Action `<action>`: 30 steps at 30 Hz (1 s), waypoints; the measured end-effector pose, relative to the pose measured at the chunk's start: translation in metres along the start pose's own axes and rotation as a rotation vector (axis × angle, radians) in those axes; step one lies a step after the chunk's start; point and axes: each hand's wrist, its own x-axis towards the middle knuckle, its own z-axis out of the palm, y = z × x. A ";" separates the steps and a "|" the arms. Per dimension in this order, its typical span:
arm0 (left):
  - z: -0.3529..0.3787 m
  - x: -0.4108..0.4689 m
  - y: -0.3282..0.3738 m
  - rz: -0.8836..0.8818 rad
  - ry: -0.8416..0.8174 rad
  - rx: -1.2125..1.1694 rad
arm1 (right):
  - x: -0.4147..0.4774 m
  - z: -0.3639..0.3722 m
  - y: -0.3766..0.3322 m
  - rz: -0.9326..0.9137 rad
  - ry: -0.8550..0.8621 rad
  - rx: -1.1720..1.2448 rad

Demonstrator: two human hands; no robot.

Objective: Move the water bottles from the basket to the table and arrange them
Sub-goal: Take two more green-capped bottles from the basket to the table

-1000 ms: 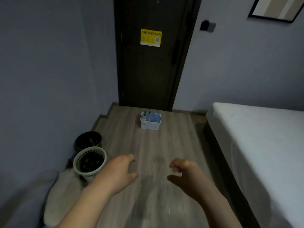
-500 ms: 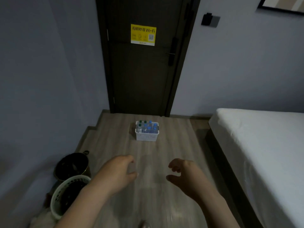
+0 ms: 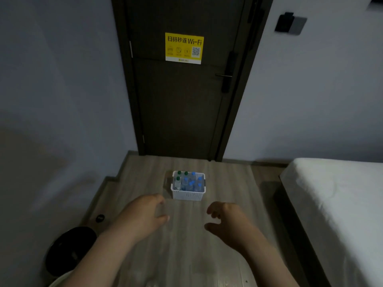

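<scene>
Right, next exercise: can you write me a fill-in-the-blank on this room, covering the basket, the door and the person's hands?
1. The white basket of water bottles stands on the ____.
2. The dark door behind it carries a ____ Wi-Fi sign.
3. The left hand and right hand both hold ____.
4. The bottle caps are blue or ____.

Missing words: floor, yellow, nothing, green.

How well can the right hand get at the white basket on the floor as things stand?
Probably yes, with a further reach: the right hand holds nothing, and only bare floor lies between it and the basket. The bed stands off to the right.
</scene>
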 end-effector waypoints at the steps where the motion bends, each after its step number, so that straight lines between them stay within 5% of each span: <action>1: -0.002 0.020 -0.002 0.003 0.002 -0.004 | 0.018 -0.003 0.003 0.005 -0.002 -0.001; 17: -0.066 0.304 -0.033 0.068 -0.064 -0.009 | 0.284 -0.054 0.016 0.088 -0.056 -0.012; 30: -0.043 0.473 -0.039 -0.084 -0.078 -0.031 | 0.477 -0.078 0.085 0.022 -0.214 -0.040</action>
